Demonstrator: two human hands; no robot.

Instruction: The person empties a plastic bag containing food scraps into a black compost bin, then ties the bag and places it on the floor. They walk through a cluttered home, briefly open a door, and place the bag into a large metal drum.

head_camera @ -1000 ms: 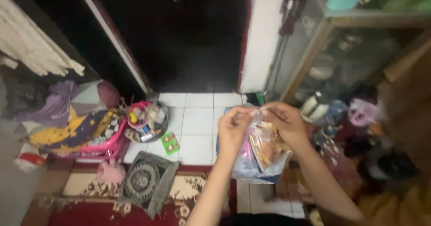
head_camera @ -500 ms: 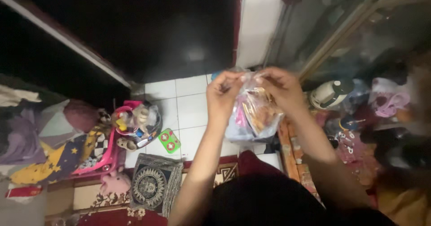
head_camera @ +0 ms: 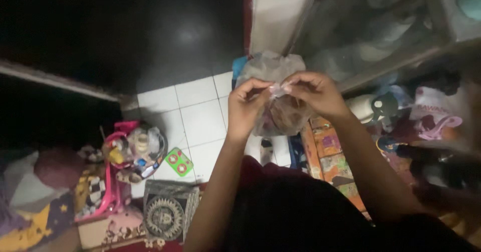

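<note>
Seen from above, near the bottom edge, a dark garment (head_camera: 300,212) filling the foreground, with both bare forearms rising out of it. Mid-frame, left hand (head_camera: 246,106) and right hand (head_camera: 313,92) drawn together, fingertips (head_camera: 274,88) of both pinched tight on the gathered neck of a clear plastic bag (head_camera: 273,96), held up in the air above the white tiled floor (head_camera: 195,116); crumpled excess plastic puffed up above the pinch, the bag's body hanging below between the two wrists, with reddish-brown contents too blurred to identify. Low on the left, a dark patterned mat with a round sun-like motif (head_camera: 164,214) lying on the patterned rug (head_camera: 107,232), beside a pink basket (head_camera: 112,182) crowded with small toys and containers. Just beyond the mat, a small green toy with red circles (head_camera: 179,162) flat on the tiles. Far left, a heap of cloth in purple and yellow with star prints (head_camera: 35,207). On the right, beyond the right forearm, orange patterned boxes (head_camera: 330,157) on the floor, a white and dark round appliance (head_camera: 373,106), and a pink-and-white bag (head_camera: 433,114) among dim clutter. Farther back, a white wall post (head_camera: 275,11) edged in red, a glass-fronted cabinet (head_camera: 381,36) to its right, and a dark doorway (head_camera: 150,26) across the top left.
</note>
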